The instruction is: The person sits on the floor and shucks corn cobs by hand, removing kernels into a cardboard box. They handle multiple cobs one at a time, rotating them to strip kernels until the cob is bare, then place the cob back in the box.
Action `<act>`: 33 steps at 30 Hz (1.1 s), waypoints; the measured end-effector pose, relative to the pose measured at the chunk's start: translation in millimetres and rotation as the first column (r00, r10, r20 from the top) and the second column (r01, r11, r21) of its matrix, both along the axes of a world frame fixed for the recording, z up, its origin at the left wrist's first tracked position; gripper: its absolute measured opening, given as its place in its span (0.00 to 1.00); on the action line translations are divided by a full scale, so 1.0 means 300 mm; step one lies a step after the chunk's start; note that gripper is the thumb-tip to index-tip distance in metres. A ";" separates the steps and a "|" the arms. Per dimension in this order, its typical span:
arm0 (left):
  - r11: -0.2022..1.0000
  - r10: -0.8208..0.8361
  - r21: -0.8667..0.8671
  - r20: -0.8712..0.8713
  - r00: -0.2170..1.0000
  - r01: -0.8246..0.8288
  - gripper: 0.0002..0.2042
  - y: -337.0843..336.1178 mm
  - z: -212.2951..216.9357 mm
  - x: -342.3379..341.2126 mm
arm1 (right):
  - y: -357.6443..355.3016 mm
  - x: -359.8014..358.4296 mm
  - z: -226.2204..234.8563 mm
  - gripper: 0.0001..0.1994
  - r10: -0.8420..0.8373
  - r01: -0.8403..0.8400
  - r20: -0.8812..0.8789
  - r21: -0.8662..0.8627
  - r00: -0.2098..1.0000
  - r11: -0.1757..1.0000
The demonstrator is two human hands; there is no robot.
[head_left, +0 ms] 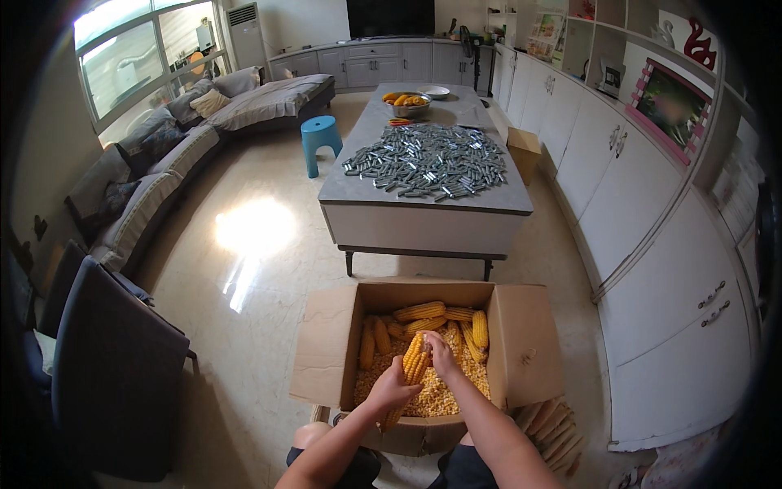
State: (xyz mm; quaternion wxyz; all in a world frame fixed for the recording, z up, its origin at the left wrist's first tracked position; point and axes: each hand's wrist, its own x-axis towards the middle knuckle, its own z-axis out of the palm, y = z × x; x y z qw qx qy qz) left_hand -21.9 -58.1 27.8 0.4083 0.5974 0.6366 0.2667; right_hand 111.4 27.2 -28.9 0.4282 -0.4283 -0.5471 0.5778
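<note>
My left hand (393,389) is wrapped round a yellow corn cob (415,360), which is held tilted above an open cardboard box (326,346). More yellow shows below that hand, near the box's front wall. My right hand (441,357) is closed at the cob's upper right end, its fingers bent against the kernels; the fingertips are partly hidden. Under both hands, loose corn kernels (464,389) cover the inside of the box. Several whole corn cobs (419,311) lie along its far side, with others at the left and right walls.
Bare cobs (555,432) are piled beside the box at the lower right. Beyond stands a grey table (423,224) with many small metal cylinders (432,159) and a bowl of corn (407,104). A blue stool (319,143), dark chair (122,367) and white cabinets (643,191) surround it.
</note>
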 end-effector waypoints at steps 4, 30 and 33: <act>0.998 0.067 -0.034 0.226 0.972 -0.061 0.27 0.012 -0.064 -0.001 | -0.009 0.005 0.055 0.22 0.019 -0.066 -0.184 -0.251 0.983 0.966; 0.953 0.203 -0.296 0.489 0.849 -0.057 0.25 0.040 -0.124 0.042 | -0.030 -0.020 -0.070 0.21 -0.109 0.121 0.150 -0.074 0.983 0.990; 0.946 0.237 -0.317 0.529 0.815 -0.069 0.25 0.062 -0.072 0.024 | 0.008 0.009 -0.107 0.23 -0.055 0.054 -0.006 -0.122 0.998 0.991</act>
